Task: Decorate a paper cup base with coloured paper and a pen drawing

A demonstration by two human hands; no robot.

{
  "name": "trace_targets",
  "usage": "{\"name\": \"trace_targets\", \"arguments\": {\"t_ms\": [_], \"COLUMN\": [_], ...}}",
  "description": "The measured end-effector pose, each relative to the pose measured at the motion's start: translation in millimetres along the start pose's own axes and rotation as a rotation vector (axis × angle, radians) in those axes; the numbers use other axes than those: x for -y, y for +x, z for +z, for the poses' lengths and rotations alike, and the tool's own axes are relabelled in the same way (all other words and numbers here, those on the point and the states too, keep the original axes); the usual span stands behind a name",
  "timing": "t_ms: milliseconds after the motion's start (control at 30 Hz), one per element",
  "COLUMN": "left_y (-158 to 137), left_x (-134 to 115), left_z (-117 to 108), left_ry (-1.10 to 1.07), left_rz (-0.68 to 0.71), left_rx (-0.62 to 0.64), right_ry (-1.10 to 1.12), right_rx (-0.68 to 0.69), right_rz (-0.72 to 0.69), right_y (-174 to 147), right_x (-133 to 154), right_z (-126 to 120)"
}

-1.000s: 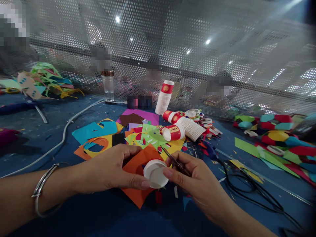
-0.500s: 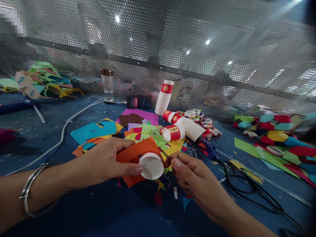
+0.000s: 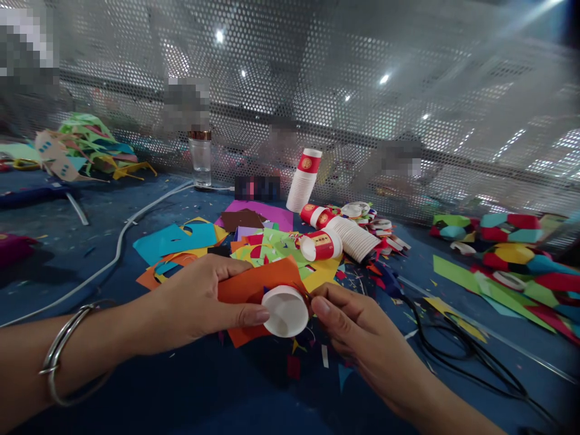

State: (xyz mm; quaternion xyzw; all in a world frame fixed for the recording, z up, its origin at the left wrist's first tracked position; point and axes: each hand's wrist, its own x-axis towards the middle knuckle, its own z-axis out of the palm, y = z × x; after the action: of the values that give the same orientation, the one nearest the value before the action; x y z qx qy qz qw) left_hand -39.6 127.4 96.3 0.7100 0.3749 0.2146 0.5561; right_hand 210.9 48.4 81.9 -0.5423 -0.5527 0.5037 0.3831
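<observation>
While my left hand (image 3: 203, 299) is clamped on the orange sheet (image 3: 260, 279), its thumb sits against the near edge of the white cup (image 3: 286, 313), open side toward me. Cup and sheet are both between my hands. Right hand (image 3: 357, 326) is just beside the cup, thumb and forefinger pinched on a thin dark tool (image 3: 309, 296); mostly hidden by my fingers, so can't tell which kind. Hands apart from each other.

Doing this well, my take: left grip firm enough that the sheet can't slip against the cup, light enough not to dent the wall. Short strokes near the rim, right side, left thumb clear of the tip. Better to rotate the work than twist the right wrist.

Labels: beyond my hands, the upright cup stack (image 3: 302, 186) has a red band with a round gold emblem. Nearer, the tipped cup (image 3: 322, 244) is red with a pale label, dark characters, too small to read. No brand legible.
</observation>
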Motion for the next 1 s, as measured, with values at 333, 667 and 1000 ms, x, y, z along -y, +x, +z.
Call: {"name": "trace_targets", "arguments": {"t_ms": [333,667,1000], "left_y": [-1.0,-1.5,-2.5], "left_x": [-0.6,-1.8,0.2], "left_z": [1.6,1.1,0.9], "left_ry": [0.027,-0.038,0.069], "left_rz": [0.028,-0.006,-0.003], "left_rx": [-0.030,0.006,0.018], "right_ry": [-0.030,-0.041,-0.099], "right_rx": [0.000,0.019,0.009], "right_rz": [-0.003,0.009,-0.013], "right_y": [-1.4,-1.8,-0.5], "right_x": [-1.8,-1.6,-2.2], "right_z": [-0.9,-1.7,-3.2]}}
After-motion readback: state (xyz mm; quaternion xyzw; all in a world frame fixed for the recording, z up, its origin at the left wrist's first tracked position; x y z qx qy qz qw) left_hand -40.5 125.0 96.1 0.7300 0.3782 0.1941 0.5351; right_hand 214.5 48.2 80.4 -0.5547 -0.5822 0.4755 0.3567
